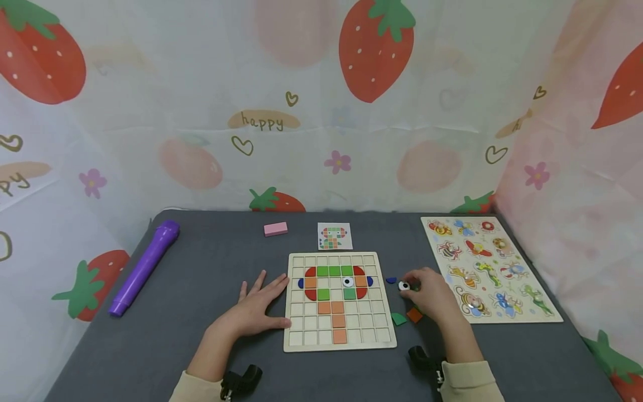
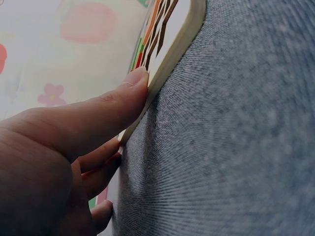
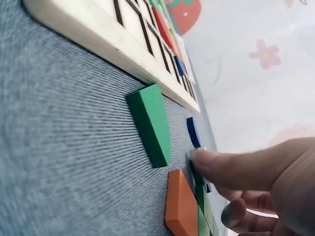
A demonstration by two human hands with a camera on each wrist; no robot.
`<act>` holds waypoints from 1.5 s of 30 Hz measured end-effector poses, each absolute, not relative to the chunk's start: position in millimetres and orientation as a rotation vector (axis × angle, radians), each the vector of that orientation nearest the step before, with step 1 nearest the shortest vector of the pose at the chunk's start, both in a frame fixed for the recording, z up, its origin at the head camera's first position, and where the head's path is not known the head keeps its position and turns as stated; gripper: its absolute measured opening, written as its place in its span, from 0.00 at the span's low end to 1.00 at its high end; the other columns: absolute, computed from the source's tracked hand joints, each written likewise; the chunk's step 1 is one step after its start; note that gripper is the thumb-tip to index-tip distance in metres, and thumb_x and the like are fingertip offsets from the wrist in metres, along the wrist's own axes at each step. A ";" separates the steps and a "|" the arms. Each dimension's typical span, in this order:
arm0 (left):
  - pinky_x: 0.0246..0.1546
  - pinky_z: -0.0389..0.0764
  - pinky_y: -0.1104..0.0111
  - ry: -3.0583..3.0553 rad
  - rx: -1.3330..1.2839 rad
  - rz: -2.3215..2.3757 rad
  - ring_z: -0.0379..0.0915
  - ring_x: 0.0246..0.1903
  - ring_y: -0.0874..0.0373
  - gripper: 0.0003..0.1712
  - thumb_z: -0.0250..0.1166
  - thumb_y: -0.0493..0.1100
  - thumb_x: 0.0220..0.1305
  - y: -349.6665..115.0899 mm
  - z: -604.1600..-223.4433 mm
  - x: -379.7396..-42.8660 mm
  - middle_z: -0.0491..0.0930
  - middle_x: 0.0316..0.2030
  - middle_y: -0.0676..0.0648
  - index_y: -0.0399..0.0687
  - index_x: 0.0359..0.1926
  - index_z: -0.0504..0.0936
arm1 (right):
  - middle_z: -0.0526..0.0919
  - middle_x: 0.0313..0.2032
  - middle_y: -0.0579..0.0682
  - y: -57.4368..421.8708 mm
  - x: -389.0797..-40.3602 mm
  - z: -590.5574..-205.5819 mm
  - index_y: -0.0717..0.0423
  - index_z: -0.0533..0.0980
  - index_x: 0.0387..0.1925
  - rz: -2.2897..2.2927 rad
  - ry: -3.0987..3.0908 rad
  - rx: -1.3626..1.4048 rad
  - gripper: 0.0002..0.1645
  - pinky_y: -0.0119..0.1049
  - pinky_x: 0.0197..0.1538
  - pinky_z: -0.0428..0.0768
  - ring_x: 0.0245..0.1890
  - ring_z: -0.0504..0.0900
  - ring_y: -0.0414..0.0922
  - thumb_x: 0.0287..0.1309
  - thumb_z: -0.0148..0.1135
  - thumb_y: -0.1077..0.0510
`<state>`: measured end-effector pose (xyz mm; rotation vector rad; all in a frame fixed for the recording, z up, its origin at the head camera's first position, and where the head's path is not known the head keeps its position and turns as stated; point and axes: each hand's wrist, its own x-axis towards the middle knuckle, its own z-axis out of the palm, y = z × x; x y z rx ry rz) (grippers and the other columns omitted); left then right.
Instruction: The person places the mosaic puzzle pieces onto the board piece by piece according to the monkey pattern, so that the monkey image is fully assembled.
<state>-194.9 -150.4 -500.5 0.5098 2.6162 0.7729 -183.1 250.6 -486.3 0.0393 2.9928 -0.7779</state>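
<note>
A wooden grid board lies on the table, holding coloured tiles: red rounded corners, green and orange squares, blue end pieces and one eye tile. My left hand lies along its left side, fingers spread, thumb and index fingertip at the edge. In the left wrist view the thumb presses that edge. Right of the board, my right hand pinches a loose eye piece between thumb and fingers. Around it lie a blue piece, a green piece and an orange piece.
A small picture card lies behind the board, with a pink block to its left. Far left is a purple stick. A sheet of insect pictures covers the right side. More green pieces sit beneath the right hand.
</note>
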 end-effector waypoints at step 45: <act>0.71 0.26 0.33 2.628 0.526 0.755 0.26 0.80 0.38 0.57 0.73 0.65 0.56 -151.8 -498.6 -193.6 0.52 0.80 0.49 0.55 0.80 0.56 | 0.85 0.34 0.43 94.3 -209.2 -483.7 0.47 0.85 0.39 -0.913 2.939 -0.064 0.15 0.39 0.35 0.78 0.33 0.81 0.41 0.54 0.76 0.44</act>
